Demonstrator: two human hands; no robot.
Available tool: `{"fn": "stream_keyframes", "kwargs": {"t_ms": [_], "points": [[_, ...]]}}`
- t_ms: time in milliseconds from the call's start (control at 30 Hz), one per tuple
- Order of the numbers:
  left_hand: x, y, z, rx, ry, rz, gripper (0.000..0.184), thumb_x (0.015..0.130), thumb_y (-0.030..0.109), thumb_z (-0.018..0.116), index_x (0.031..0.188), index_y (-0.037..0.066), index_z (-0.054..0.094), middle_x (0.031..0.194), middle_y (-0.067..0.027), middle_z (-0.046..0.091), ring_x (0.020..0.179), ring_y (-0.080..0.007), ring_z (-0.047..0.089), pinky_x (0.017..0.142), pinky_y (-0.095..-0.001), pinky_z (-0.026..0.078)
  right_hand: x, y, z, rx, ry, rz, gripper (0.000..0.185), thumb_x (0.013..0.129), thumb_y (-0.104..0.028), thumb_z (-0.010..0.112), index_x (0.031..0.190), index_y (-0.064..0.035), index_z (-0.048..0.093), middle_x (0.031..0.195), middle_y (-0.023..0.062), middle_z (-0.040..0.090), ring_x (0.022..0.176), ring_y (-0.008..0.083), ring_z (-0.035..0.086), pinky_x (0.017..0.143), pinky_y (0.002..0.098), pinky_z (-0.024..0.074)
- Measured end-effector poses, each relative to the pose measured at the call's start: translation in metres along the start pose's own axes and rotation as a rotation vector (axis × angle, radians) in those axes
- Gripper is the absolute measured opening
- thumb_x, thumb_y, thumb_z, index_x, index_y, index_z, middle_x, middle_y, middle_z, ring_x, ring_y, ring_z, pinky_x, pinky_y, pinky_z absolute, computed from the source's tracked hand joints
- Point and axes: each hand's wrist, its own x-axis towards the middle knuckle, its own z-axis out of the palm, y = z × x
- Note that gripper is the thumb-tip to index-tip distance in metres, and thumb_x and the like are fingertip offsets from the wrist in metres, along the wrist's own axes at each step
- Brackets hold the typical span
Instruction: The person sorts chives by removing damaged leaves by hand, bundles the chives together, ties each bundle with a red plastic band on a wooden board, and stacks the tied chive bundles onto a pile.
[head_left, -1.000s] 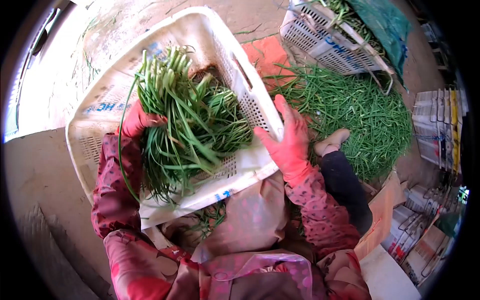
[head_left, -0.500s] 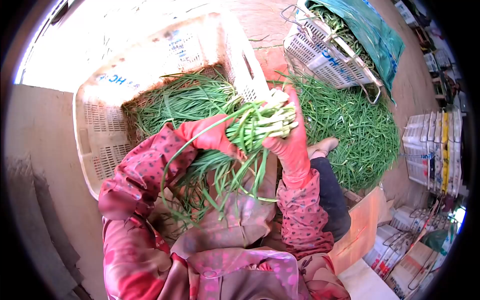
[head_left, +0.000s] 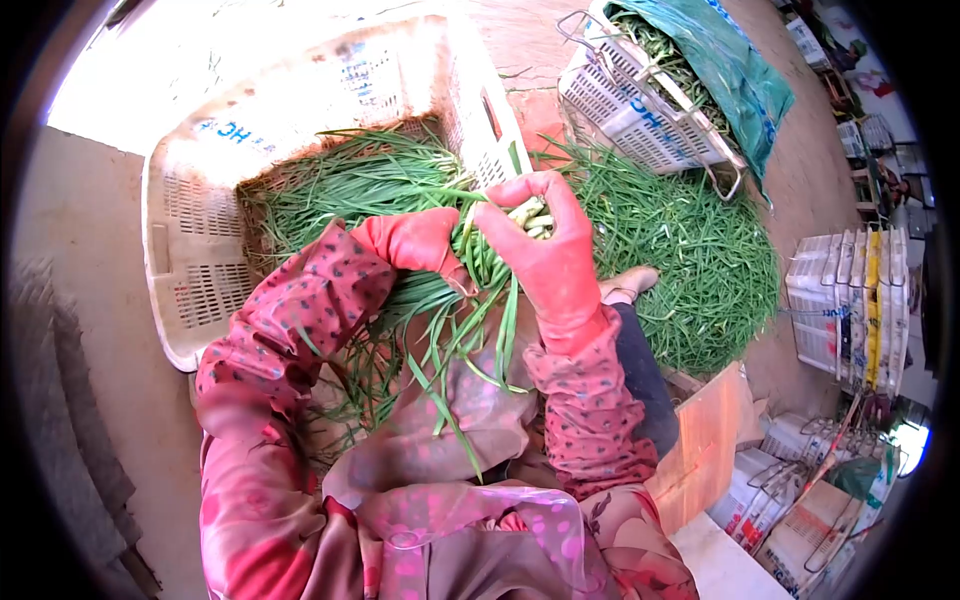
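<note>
L arm (head_left: pixel 300 290) is bent at the elbow, forearm going up and inward; L hand (head_left: pixel 415 240) is curled, w/ fingers toward the R side. R arm (head_left: pixel 592 405) rises nearly vert.; R hand (head_left: pixel 555 265) is near L hand, idx finger (head_left: pixel 545 184) arched, tip close to thumb (head_left: pixel 502 235).

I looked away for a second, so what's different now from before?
The green bunch moved right, from over the white crate to the right hand, which left the crate's edge and now curls its fingers around the bunch's pale ends. The left hand still holds the bunch. The floor pile of greens and the covered crate stayed put.
</note>
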Motion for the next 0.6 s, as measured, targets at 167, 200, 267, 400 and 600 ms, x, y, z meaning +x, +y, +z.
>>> {"fn": "stream_keyframes", "kwargs": {"t_ms": [167,200,267,400,600], "points": [[-0.013,0.044,0.023,0.096,0.091,-0.141,0.040,0.067,0.013,0.078,0.104,0.003,0.067,0.097,-0.0081,0.069,0.085,-0.0168,0.062,0.077,-0.0325,0.050,-0.004,0.018,-0.009,-0.023,0.203,-0.061,0.015,0.076,-0.002,0.068,0.080,-0.0043,0.054,0.079,0.0017,0.058,0.076,0.0092,0.054,0.071,0.0246,0.0447],[-0.016,0.039,0.031,0.187,0.161,-0.057,0.049,0.069,0.024,0.078,0.110,0.002,0.063,0.098,-0.0129,0.068,0.089,-0.0232,0.064,0.080,-0.0344,0.049,-0.006,0.024,-0.012,0.039,0.260,-0.065,0.014,0.076,-0.002,0.067,0.080,-0.0048,0.054,0.079,0.0010,0.058,0.075,0.0093,0.054,0.071,0.0244,0.0448],[-0.030,0.049,0.041,0.489,0.308,-0.047,0.073,0.067,0.041,0.080,0.121,0.001,0.053,0.104,-0.0159,0.065,0.095,-0.0257,0.063,0.083,-0.0366,0.048,-0.016,0.025,-0.020,0.184,0.334,0.059,0.014,0.077,-0.001,0.067,0.080,-0.0063,0.055,0.080,0.0003,0.059,0.076,0.0099,0.055,0.072,0.0249,0.0455],[-0.075,0.033,0.052,0.649,0.532,0.110,0.081,0.067,0.046,0.078,0.126,-0.001,0.049,0.112,-0.0208,0.060,0.106,-0.0306,0.058,0.091,-0.0380,0.045,-0.022,-0.006,-0.041,0.451,0.432,0.160,0.014,0.079,-0.003,0.068,0.083,-0.0078,0.055,0.079,0.0023,0.059,0.071,0.0089,0.055,0.067,0.0223,0.0458],[-0.151,0.084,0.137,0.458,0.773,0.383,0.052,0.074,0.019,0.074,0.118,-0.002,0.057,0.102,-0.0145,0.064,0.094,-0.0248,0.062,0.081,-0.0333,0.048,0.016,-0.056,-0.070,0.220,0.662,-0.150,0.015,0.080,-0.003,0.067,0.084,-0.0038,0.053,0.080,0.0071,0.061,0.068,0.0133,0.059,0.065,0.0255,0.0501]]}}
